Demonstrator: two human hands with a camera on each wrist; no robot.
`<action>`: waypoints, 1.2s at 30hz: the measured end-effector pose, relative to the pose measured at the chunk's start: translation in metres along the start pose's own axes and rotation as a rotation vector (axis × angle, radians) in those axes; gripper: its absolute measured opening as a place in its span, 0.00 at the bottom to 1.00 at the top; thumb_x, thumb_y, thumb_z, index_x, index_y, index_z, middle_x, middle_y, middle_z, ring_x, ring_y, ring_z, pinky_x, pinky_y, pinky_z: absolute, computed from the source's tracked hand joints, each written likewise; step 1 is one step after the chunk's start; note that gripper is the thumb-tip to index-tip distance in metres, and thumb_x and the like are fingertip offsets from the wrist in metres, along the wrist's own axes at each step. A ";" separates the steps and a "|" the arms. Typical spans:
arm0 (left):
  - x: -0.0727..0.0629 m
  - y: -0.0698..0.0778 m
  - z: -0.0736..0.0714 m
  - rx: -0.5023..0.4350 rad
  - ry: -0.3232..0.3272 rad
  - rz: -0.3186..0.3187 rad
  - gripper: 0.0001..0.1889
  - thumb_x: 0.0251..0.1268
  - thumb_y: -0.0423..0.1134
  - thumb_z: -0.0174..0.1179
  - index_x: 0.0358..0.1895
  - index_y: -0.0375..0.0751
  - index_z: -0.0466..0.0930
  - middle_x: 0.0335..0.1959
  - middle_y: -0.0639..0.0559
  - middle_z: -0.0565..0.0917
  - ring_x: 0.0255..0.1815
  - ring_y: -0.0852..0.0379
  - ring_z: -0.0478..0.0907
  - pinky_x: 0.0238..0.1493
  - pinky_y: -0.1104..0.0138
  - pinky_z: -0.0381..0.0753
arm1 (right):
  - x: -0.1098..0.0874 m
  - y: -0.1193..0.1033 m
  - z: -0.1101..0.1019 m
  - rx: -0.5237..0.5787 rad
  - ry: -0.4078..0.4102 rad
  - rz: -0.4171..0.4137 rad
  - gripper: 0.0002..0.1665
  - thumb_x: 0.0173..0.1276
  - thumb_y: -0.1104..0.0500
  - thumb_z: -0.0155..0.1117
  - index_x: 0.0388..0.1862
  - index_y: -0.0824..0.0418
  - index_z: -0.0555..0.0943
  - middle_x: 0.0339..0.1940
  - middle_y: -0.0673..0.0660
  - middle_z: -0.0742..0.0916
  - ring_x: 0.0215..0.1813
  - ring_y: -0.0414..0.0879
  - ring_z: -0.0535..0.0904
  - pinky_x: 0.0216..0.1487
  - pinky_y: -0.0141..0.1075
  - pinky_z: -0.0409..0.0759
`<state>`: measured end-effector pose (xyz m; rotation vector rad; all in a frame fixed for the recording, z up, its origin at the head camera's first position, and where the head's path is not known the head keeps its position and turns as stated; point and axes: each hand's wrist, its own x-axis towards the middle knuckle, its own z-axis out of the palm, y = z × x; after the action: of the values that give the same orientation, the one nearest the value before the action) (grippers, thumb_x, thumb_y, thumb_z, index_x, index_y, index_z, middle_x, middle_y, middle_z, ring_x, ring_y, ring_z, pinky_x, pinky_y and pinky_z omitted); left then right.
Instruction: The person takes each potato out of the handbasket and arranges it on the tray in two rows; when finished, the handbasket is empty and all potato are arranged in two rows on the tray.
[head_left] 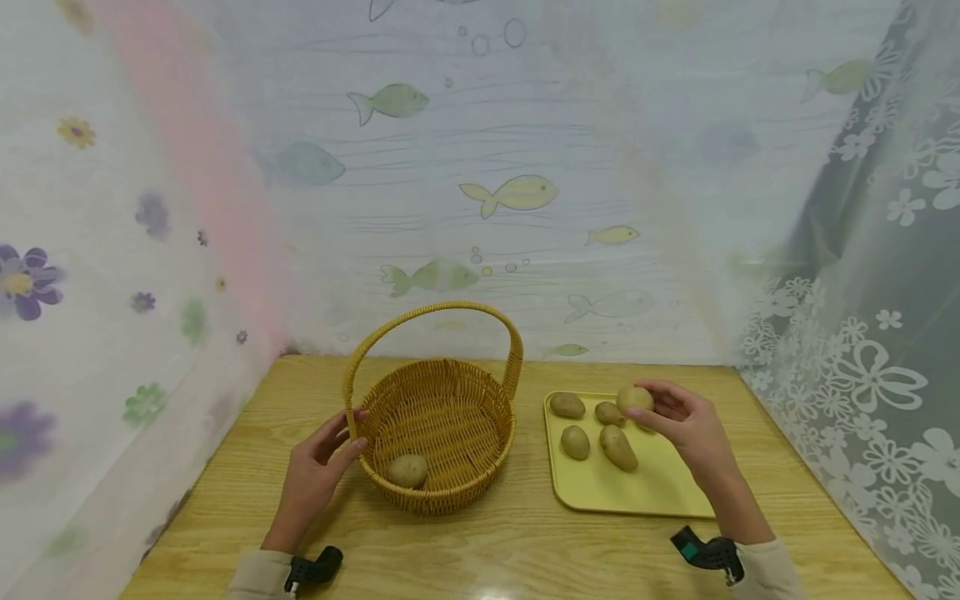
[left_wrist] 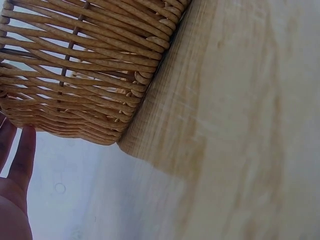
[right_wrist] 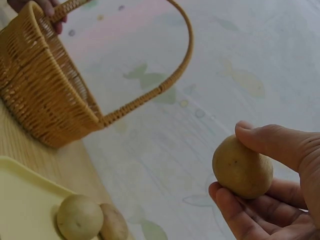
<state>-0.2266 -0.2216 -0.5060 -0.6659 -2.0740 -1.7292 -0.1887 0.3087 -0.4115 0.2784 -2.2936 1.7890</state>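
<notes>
A round wicker basket (head_left: 450,492) with a tall arched handle stands on the table, a single potato (head_left: 407,471) lying inside near its front left wall. My left hand (head_left: 318,467) grips the basket's left rim at the foot of the handle, thumb and fingers on either side. Over the yellow tray (head_left: 600,497), my right hand (head_left: 693,433) pinches a potato (right_wrist: 242,167) between thumb and fingers, raised above the tray in the right wrist view. Several more potatoes, among them an oblong one (head_left: 618,448) and a rounder one (head_left: 575,442), lie on the tray's left half.
The wooden table (head_left: 487,550) reaches back to a hanging curtain (head_left: 510,275) printed with fish. Flowered curtains hang close along the left side (head_left: 150,333) and right side (head_left: 862,375). A strip of tabletop separates basket and tray.
</notes>
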 end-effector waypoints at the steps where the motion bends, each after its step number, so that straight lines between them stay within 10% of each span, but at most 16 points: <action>1: 0.000 0.000 0.000 -0.001 -0.001 0.000 0.26 0.75 0.24 0.62 0.73 0.30 0.72 0.66 0.35 0.80 0.71 0.50 0.73 0.69 0.69 0.73 | -0.001 0.001 -0.001 -0.005 0.002 0.002 0.27 0.73 0.63 0.72 0.68 0.69 0.77 0.56 0.48 0.86 0.55 0.40 0.85 0.50 0.31 0.86; 17: 0.001 0.005 0.002 -0.005 -0.007 -0.009 0.26 0.76 0.26 0.62 0.73 0.29 0.72 0.67 0.37 0.79 0.71 0.51 0.73 0.69 0.69 0.73 | -0.011 0.015 -0.015 -0.053 0.038 0.062 0.31 0.73 0.61 0.73 0.71 0.70 0.75 0.60 0.47 0.83 0.56 0.34 0.82 0.53 0.28 0.84; 36: 0.001 0.004 0.001 -0.016 -0.007 -0.009 0.26 0.75 0.25 0.62 0.73 0.30 0.72 0.67 0.35 0.78 0.71 0.47 0.73 0.69 0.68 0.74 | -0.021 0.039 -0.033 -0.118 0.048 0.187 0.39 0.75 0.52 0.72 0.75 0.71 0.70 0.75 0.70 0.71 0.57 0.27 0.77 0.55 0.26 0.82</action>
<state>-0.2253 -0.2196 -0.5029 -0.6691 -2.0730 -1.7520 -0.1782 0.3502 -0.4462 0.0007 -2.4498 1.7130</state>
